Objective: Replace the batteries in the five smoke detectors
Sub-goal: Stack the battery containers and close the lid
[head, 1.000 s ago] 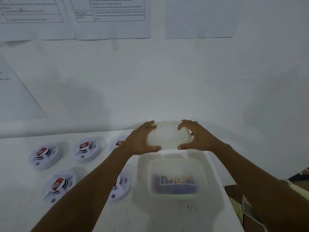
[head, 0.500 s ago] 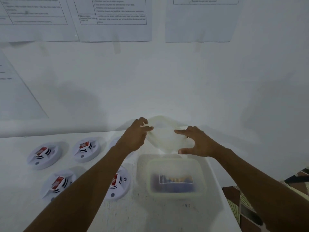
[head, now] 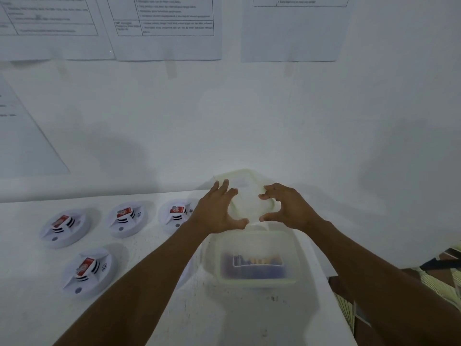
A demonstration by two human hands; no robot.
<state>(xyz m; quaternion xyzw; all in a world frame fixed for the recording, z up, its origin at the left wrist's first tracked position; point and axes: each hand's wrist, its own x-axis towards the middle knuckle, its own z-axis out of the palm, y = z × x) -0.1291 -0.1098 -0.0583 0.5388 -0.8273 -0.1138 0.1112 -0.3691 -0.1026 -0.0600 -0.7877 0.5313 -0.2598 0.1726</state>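
Both forearms reach out over the worktop (head: 224, 320) and meet at a cloudy plastic lid (head: 245, 196), which is held tilted in the air close to the wall (head: 249, 121). The left hand (head: 219, 208) grips the lid's left edge, with spread fingers on top and the thumb hooked under its lower rim. The right hand (head: 287, 208) pinches the right edge between curled fingers and thumb.

The lid is so pale against the wall that its far corner is hard to trace. The left wrist covers the right side of the nearest smoke detector (head: 175, 213). The left forearm hides part of the worktop below it.

To the left of the hands, four round white smoke detectors lie on the worktop, each with a red label in its middle. Three sit in a row, the farthest out (head: 63, 227), the middle one (head: 126, 218) and the one by the wrist. The fourth (head: 87, 269) lies nearer the person.

Just below the hands stands an open, translucent container (head: 257, 236). A blue battery pack (head: 257, 267) shows blurred through its wall. Printed sheets (head: 164, 28) are taped to the wall high above the hands, their text too small to read.
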